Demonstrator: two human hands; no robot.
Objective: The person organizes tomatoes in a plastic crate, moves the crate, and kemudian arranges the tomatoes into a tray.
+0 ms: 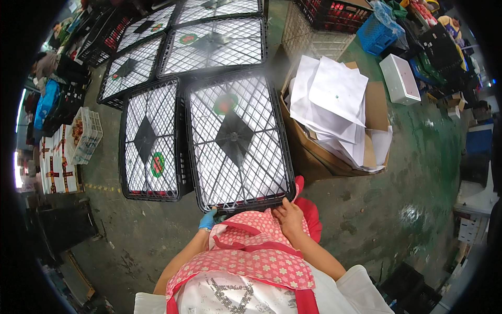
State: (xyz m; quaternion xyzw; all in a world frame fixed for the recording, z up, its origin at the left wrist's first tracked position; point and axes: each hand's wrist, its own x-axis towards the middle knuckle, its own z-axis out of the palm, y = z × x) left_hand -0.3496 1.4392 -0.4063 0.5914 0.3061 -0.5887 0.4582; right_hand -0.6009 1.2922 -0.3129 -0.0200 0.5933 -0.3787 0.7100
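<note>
A black plastic crate with a lattice lid stands before me, white sheets and a little red showing through the lid, with an oval green-and-red sticker under it. My left hand, in a blue glove, grips the crate's near left corner; its fingers are partly hidden under the rim. My bare right hand holds the near right corner, thumb on the rim. Another lidded black crate stands close by on the left, red items visible at its near edge. I wear a pink flowered apron.
Several more lidded crates stand beyond. To the right is an open cardboard box heaped with white paper sheets. Farther off are a white foam box, a blue crate and a white basket. A person is at far left.
</note>
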